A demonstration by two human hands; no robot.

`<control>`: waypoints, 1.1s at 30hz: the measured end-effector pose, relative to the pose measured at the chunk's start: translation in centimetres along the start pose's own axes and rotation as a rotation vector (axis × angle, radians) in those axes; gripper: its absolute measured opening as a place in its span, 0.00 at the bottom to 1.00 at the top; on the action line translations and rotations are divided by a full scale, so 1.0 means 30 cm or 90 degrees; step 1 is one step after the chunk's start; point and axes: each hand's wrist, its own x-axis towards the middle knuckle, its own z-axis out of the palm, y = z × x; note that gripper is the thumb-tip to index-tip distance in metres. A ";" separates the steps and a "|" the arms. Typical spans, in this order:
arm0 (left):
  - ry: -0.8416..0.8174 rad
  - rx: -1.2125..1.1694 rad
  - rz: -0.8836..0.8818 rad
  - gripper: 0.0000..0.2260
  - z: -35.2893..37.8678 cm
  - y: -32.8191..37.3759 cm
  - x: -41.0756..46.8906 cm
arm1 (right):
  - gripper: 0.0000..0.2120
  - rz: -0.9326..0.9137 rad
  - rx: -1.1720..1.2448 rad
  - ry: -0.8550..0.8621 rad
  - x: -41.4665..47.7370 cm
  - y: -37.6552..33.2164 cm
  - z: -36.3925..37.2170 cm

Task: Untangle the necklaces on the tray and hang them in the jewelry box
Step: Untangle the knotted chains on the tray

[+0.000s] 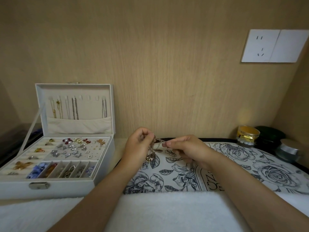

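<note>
A tangled bunch of thin chain necklaces (152, 152) hangs between my hands above the flower-printed tray (234, 166). My left hand (138, 144) pinches the top of the bunch, and the small pendants dangle below it. My right hand (184, 148) pinches a short stretch of chain pulled out to the right. The white jewelry box (66, 185) stands open at the left. Several necklaces (75, 108) hang from hooks inside its raised lid, and some hooks are bare.
The box's lower tray holds earrings, brooches and beads in compartments. A gold jar (248, 135), a dark round case (269, 136) and a silver-lidded jar (289, 150) stand at the right rear. A white towel (158, 213) lies along the front edge. A wall socket (274, 46) is up right.
</note>
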 end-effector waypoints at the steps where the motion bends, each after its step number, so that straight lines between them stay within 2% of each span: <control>1: -0.016 -0.026 -0.027 0.07 0.003 0.006 0.001 | 0.09 0.009 0.004 0.007 0.001 0.000 0.000; 6: -0.085 0.059 -0.060 0.15 0.003 -0.006 0.007 | 0.08 0.028 0.016 0.072 0.015 0.009 -0.005; 11: -0.086 0.195 -0.006 0.16 -0.009 0.001 0.008 | 0.07 -0.040 -0.119 0.114 0.024 0.021 0.003; 15: -0.119 0.223 0.000 0.13 -0.026 0.016 0.017 | 0.04 -0.041 -0.180 0.065 0.021 0.021 -0.029; 19: -0.189 0.134 -0.090 0.12 -0.019 0.040 0.005 | 0.01 -0.031 -0.197 -0.031 0.006 0.012 -0.054; 21: -0.204 0.078 -0.139 0.15 -0.011 0.048 0.004 | 0.04 -0.022 -0.220 -0.080 0.001 0.010 -0.053; 24: -0.193 0.075 -0.132 0.13 0.002 0.066 0.002 | 0.08 -0.031 -0.242 -0.108 0.002 0.006 -0.048; 29: -0.199 0.183 -0.048 0.10 0.024 0.106 0.010 | 0.07 -0.112 -0.072 -0.073 -0.004 -0.024 -0.060; 33: -0.222 0.201 -0.025 0.10 0.033 0.146 0.041 | 0.08 -0.140 0.026 -0.044 -0.006 -0.029 -0.073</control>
